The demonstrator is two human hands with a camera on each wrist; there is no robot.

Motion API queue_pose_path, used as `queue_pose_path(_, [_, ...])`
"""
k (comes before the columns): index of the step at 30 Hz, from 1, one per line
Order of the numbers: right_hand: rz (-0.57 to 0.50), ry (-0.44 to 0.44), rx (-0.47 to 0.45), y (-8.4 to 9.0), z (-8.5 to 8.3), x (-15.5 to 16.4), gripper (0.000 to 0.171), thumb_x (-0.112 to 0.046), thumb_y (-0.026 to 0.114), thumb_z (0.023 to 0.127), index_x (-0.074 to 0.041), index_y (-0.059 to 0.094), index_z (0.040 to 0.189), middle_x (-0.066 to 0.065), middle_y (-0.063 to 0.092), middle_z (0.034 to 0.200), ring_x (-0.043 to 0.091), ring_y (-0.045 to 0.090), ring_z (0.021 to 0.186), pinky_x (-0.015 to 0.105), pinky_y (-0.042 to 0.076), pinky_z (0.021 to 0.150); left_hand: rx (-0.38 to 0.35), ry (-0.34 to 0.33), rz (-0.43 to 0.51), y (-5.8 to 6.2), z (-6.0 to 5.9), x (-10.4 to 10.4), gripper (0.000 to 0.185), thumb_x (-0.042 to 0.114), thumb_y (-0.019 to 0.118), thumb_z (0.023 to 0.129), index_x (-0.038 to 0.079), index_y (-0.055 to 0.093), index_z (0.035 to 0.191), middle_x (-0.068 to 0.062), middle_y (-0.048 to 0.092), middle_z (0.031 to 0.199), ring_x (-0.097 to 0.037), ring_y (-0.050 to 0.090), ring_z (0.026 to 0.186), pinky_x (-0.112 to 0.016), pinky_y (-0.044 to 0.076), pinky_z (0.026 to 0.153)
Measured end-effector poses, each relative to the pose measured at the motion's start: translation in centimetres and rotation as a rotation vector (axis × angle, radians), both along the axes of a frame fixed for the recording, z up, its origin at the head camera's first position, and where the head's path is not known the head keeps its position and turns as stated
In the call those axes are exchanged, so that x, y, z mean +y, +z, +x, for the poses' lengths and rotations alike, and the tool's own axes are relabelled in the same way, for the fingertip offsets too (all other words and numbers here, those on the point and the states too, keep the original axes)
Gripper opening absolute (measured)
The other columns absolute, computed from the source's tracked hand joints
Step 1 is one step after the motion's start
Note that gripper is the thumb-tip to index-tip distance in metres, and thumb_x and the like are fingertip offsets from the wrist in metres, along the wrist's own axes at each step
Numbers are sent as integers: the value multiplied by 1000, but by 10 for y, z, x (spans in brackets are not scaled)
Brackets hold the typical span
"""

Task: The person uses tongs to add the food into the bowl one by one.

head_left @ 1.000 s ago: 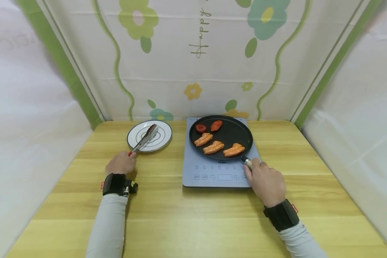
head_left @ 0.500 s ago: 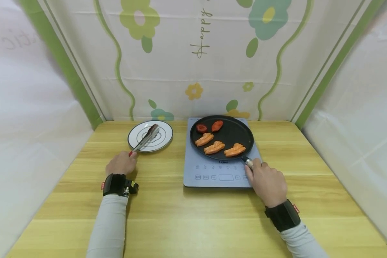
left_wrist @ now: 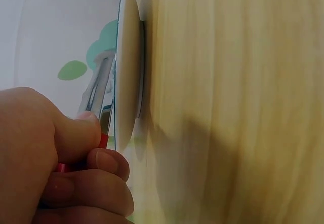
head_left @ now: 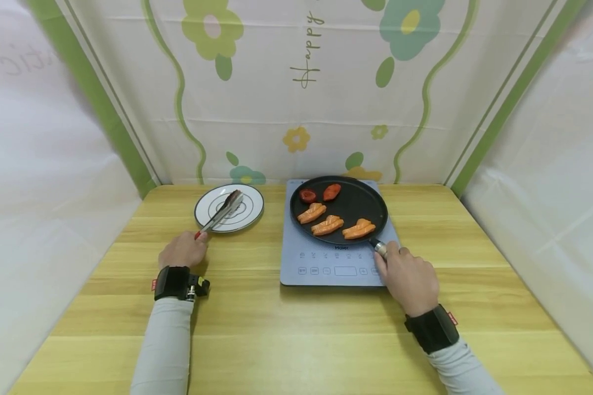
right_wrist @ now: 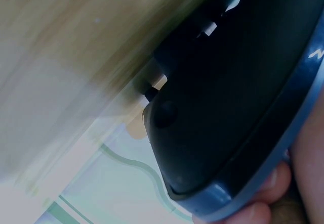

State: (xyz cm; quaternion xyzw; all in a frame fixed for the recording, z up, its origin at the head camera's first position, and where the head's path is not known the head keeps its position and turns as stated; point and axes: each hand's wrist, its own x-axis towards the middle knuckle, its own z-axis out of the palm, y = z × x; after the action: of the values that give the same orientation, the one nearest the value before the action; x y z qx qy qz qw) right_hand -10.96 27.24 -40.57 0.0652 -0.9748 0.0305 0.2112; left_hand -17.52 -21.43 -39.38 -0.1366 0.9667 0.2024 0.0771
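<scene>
A black frying pan (head_left: 356, 206) sits on a grey-blue induction cooker (head_left: 337, 262). In it lie three orange salmon slices (head_left: 328, 225) and two red pieces (head_left: 319, 193). My right hand (head_left: 406, 276) grips the pan's handle (head_left: 379, 248) at the cooker's front right; the pan's dark underside (right_wrist: 223, 97) fills the right wrist view. My left hand (head_left: 183, 250) holds the red-tipped end of metal tongs (head_left: 221, 213), whose tips rest on a white plate (head_left: 249, 211) with dark rings. In the left wrist view the fingers (left_wrist: 81, 168) curl round the tongs (left_wrist: 98, 90) beside the plate's rim (left_wrist: 126, 82).
A yellow wooden table (head_left: 286, 329) carries everything. Flower-patterned cloth (head_left: 301, 82) closes off the back, and white sheets hang at both sides. The cooker's control panel (head_left: 336, 270) faces me between the hands.
</scene>
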Motion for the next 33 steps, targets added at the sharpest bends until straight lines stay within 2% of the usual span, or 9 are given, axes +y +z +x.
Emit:
queue_pose_path(13, [10, -10, -9, 1, 1, -2, 41, -38, 66, 104, -3, 52, 88, 7, 45, 64, 19, 40, 45, 30, 26, 41, -4, 0, 26, 10, 5, -1, 56, 52, 32, 111, 10, 49, 77, -11, 52, 79, -27, 53, 72, -36, 37, 59])
queue_pose_path(21, [5, -11, -13, 0, 0, -1, 41, -39, 66, 104, -3, 52, 89, 7, 45, 64, 19, 40, 45, 31, 26, 41, 69, -38, 10, 19, 10, 0, 57, 54, 31, 111, 11, 46, 76, -19, 61, 89, -32, 59, 80, -39, 41, 62])
queue_pose_path(27, [4, -6, -19, 0, -2, 0, 42, -40, 66, 103, -3, 51, 88, 7, 45, 63, 19, 39, 43, 30, 25, 40, 98, -70, 3, 25, 10, 1, 55, 53, 32, 112, 12, 43, 76, -9, 48, 74, -26, 53, 70, -37, 39, 59])
queue_pose_path(33, [10, -10, -15, -1, -1, 0, 42, -39, 67, 103, -3, 52, 87, 7, 44, 63, 19, 40, 43, 30, 25, 41, 102, -78, -1, 31, 12, 5, 55, 53, 32, 112, 11, 42, 77, -8, 46, 74, -25, 52, 70, -36, 37, 58])
